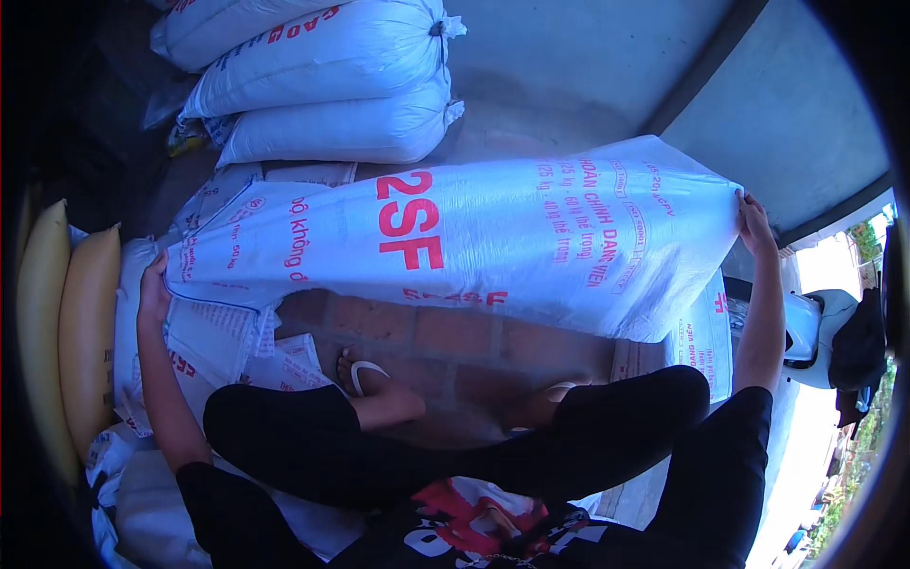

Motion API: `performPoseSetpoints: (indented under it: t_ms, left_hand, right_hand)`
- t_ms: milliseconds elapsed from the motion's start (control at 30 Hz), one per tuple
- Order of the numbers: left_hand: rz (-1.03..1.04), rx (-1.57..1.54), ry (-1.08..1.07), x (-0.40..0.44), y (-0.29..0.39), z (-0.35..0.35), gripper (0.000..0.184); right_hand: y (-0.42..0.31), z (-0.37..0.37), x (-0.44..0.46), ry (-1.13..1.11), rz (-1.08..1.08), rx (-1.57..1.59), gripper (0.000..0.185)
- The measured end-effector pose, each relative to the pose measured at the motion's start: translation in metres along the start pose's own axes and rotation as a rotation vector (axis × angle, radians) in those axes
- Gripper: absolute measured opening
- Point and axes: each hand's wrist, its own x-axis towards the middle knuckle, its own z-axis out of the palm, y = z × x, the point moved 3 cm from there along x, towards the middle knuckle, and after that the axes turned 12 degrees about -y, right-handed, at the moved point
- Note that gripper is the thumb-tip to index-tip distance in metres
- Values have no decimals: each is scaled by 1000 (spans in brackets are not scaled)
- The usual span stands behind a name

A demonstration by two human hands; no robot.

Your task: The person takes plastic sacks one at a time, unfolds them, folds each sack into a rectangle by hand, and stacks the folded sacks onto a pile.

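Observation:
A white woven feed sack [512, 237] with red print, "2SF" in large letters, is stretched sideways in front of me. It looks flat and unfilled. My left hand [154, 287] grips its left end near a blue-stitched edge. At the opposite end, my right hand [754, 224] pinches the upper right corner, arm reaching out. The sack's middle sags over my feet and the brick floor. More flat printed sacks [213, 327] lie beneath and beside its left end.
Filled white sacks [332, 128], tied at their ends, are stacked at the back. Full yellow sacks [88, 332] stand at far left. Another flat sack [706, 332] lies under my right arm. A wall [569, 95] rises behind, and a motorbike [825, 327] is parked outside at right.

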Motion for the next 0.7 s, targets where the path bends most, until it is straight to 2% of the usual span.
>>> performPoseSetpoints:
  t_ms: [133,233,333,433,500,600,700]
  left_hand:
    - [-24,28,70,-14,-7,2,46]
    - [58,-22,228,-14,-16,1,50]
    - [105,-72,268,-16,-14,4,57]
    - [86,-280,79,-11,-5,9,65]
    - [63,-264,124,-3,1,10,67]
    - [115,-192,166,5,5,0,69]
    - [219,-96,315,11,9,-3,64]
  right_hand:
    - [0,6,-4,19,29,37,26]
    - [-18,22,-12,-36,102,97,32]
    - [-23,49,-14,-95,176,173,40]
    - [-25,73,-4,-111,217,168,45]
    - [-27,82,8,-104,292,151,48]
    - [-20,80,27,54,348,65,56]
    - [-27,70,43,228,219,244,62]
